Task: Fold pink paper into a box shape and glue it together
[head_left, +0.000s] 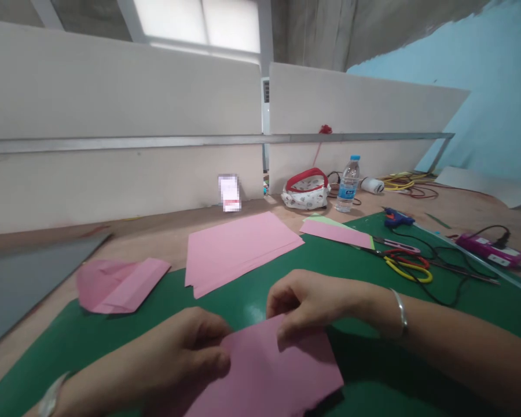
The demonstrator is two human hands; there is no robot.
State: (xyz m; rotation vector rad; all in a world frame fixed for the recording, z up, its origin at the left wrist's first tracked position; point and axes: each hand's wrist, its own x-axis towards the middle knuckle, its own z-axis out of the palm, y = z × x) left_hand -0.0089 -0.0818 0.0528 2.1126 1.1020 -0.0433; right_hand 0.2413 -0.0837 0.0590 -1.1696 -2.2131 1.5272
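A sheet of pink paper (269, 370) is held up over the green cutting mat (169, 330), close to me. My left hand (191, 347) grips its left edge, thumb on top and fingers behind. At the upper right edge my right hand (308, 307) pinches the same sheet, its thumb on the near face and the other fingers curled behind. Beyond my hands lies a stack of flat pink sheets (238, 246). To the left sits a folded pink paper piece (121, 284), partly raised off the mat.
At right lie scissors (410, 269) with red and yellow handles, a utility knife (397, 244), a blue glue gun (397, 218) with its cable, pink strips (336, 231) and a purple power strip (490, 249). Behind stand a water bottle (348, 185), a pouch (306, 194) and white panels (113, 98).
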